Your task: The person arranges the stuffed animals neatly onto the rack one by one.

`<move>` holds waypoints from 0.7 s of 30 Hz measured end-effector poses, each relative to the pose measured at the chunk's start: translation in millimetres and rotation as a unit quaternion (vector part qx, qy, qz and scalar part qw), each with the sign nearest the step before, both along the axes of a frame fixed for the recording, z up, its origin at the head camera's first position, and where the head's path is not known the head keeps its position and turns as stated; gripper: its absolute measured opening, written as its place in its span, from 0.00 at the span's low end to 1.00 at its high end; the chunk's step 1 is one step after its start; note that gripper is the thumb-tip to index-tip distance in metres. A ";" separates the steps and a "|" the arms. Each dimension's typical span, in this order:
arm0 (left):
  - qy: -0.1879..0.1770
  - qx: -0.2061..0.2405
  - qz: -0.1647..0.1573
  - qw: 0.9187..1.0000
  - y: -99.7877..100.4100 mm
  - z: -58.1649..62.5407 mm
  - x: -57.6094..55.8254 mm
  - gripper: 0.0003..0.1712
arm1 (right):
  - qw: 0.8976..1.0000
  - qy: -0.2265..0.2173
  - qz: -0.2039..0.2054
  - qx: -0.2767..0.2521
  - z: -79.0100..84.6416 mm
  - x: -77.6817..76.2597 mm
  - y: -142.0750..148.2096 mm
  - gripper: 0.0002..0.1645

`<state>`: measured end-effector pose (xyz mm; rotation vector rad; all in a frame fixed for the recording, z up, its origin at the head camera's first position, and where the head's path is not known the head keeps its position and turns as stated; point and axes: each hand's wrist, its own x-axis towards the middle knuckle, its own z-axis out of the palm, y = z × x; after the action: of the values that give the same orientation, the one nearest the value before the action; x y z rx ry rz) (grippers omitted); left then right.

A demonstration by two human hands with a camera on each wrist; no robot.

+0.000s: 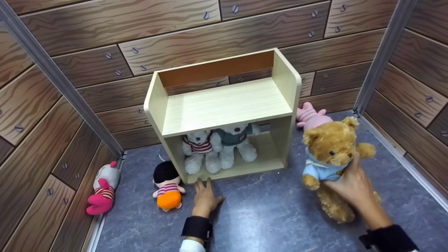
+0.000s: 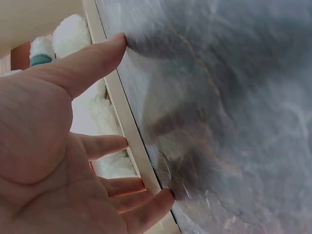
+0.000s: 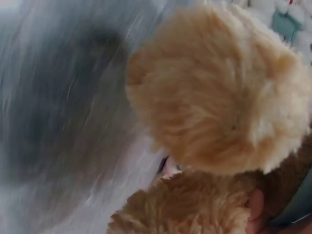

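My right hand [image 1: 353, 185] grips a brown teddy bear [image 1: 330, 147] in a light blue shirt around its body, in front of the shelf's right side. In the right wrist view the bear's furry limbs [image 3: 214, 92] fill much of the picture. My left hand [image 1: 205, 197] has its fingers spread, with fingertips at the front bottom edge of the cream shelf [image 1: 227, 105], as the left wrist view also shows. Inside the lower compartment two white bears sit side by side: one in a red striped shirt [image 1: 201, 148], one in a green top [image 1: 233, 138].
Left of the shelf lies a black-haired doll [image 1: 169, 196] in orange shorts. A grey and pink plush toy [image 1: 103, 190] rests by the left wall. Behind the held bear is a pink striped plush [image 1: 313, 119]. Wood-patterned walls [image 1: 168, 42] enclose the grey floor [image 1: 255, 206].
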<state>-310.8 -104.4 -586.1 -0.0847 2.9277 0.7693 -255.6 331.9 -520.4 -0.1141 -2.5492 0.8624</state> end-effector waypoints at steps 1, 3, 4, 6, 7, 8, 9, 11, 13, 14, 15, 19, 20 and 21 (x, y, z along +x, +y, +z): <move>-0.001 0.000 0.000 1.000 0.1 0.1 -0.1 0.53 | 1.000 0.006 0.007 -0.003 -0.4 2.0 -5.6 0.78; -0.002 -0.002 0.000 1.000 0.3 0.1 -0.6 0.52 | 1.000 0.019 0.020 -0.010 -1.6 5.1 -17.7 0.80; 0.000 -0.001 0.000 1.000 0.6 0.7 -0.6 0.52 | 0.999 0.025 0.028 -0.013 -2.1 6.1 -23.9 0.81; 0.001 -0.001 -0.003 1.000 1.0 1.2 -0.2 0.51 | 0.998 0.038 0.046 -0.019 -2.7 6.9 -36.9 0.82; 0.000 -0.001 -0.005 1.000 0.9 1.9 0.1 0.50 | 0.997 0.045 0.059 -0.025 -3.4 6.6 -44.1 0.82; 0.000 0.000 -0.007 1.000 0.8 2.5 0.6 0.49 | 0.996 0.051 0.070 -0.028 -4.2 6.0 -51.7 0.81; 0.000 0.003 -0.008 1.000 0.7 3.4 1.3 0.48 | 0.994 0.057 0.087 -0.034 -4.6 4.5 -59.4 0.81; 0.001 0.009 -0.011 1.000 0.5 4.6 2.4 0.47 | 0.989 0.055 0.126 -0.050 -4.9 0.5 -75.6 0.78; 0.002 0.015 -0.015 1.000 0.5 5.8 3.1 0.46 | 0.983 0.041 0.168 -0.064 -5.1 -4.2 -92.4 0.72; 0.004 0.018 -0.017 1.000 0.6 6.3 3.4 0.45 | 0.980 0.029 0.185 -0.069 -5.1 -6.7 -100.6 0.69; 0.004 0.020 -0.020 1.000 0.8 6.7 3.5 0.45 | 0.977 0.017 0.201 -0.074 -4.8 -9.7 -108.4 0.69; -0.005 0.031 -0.031 0.999 1.9 7.2 4.9 0.44 | 0.974 -0.013 0.223 -0.044 -6.2 -22.0 -133.7 0.73; -0.006 0.034 -0.033 0.999 2.1 6.7 5.4 0.44 | 0.974 -0.014 0.222 -0.034 -6.9 -25.8 -138.6 0.76; -0.007 0.036 -0.034 0.999 2.3 6.0 6.0 0.44 | 0.975 -0.016 0.220 -0.025 -7.7 -30.0 -142.9 0.78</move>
<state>-304.7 -102.1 -580.1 0.0156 2.8705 0.8596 -285.6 188.9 -528.1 0.4415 -2.6250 1.0894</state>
